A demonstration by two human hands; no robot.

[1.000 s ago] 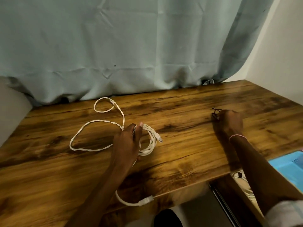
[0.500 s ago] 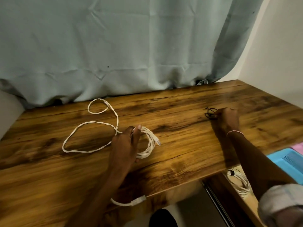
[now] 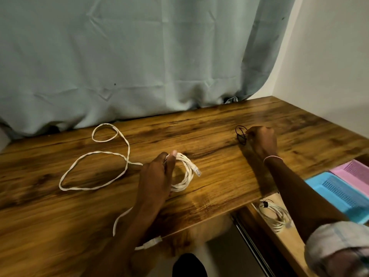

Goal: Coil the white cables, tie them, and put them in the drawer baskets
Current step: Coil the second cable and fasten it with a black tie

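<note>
Item: left hand (image 3: 157, 176), centre of the frame, forearm reaching up from the lower edge, back of the hand toward the camera; fingers curled round a small coil of the white cable (image 3: 186, 177), thumb laid along the top of the turns, the coil resting on the tabletop (image 3: 219, 176). One connector (image 3: 196, 171) juts from the coil's right side. The uncoiled run of the same cable trails left from the hand across the tabletop in one large loop and one smaller loop further back, toward the upper left; another stretch passes beneath the forearm and ends in a second plug (image 3: 152, 242) at the tabletop's front edge. Item: right hand (image 3: 260, 139), right of centre and well apart from the left, knuckles up, fingers bunched and pinching the black ties (image 3: 240, 134), a small tangle lying on the wood just left of the fingertips. A thin bracelet (image 3: 272, 157) circles the wrist; a pale sleeve (image 3: 335, 242) shows at the lower right. Item: open drawer (image 3: 289, 244), lower right below the tabletop edge, holding a tied coil (image 3: 274, 215) of white cable, bound with a black tie, a blue basket (image 3: 337, 194) beside it and a pink basket (image 3: 355, 172) beyond that. Backdrop: grey-green curtain (image 3: 119, 56) behind the tabletop, pale wall (image 3: 329, 56) at the upper right.
</note>
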